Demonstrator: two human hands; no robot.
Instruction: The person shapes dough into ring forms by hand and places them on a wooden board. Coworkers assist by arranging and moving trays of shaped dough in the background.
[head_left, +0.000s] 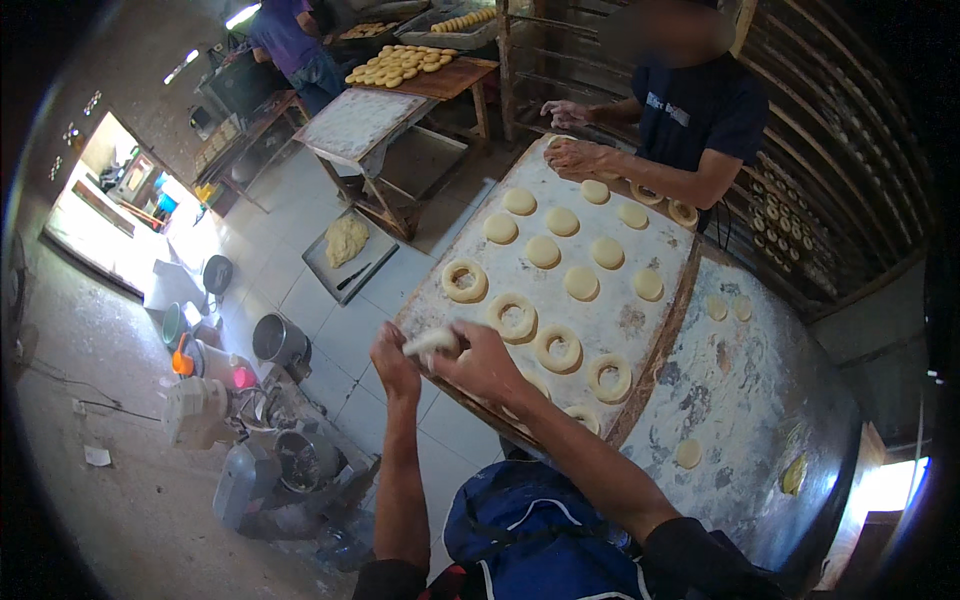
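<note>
The left grip (397, 366) and the right grip (485, 362) both held one bit of dough (430, 343), pinched between them. It was white, a bit blurry, and up over the near left edge of the bench (625, 318). Rings (530, 328) lay near the right arm (590, 470). Flat rounds (543, 251) sat farther back, near another person (690, 120).

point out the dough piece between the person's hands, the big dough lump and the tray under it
Dough piece (428, 342): head view, on its blurred middle
Dough lump (346, 241): head view, middle of its top
Tray (325, 275): head view, bare part of its floor
</note>
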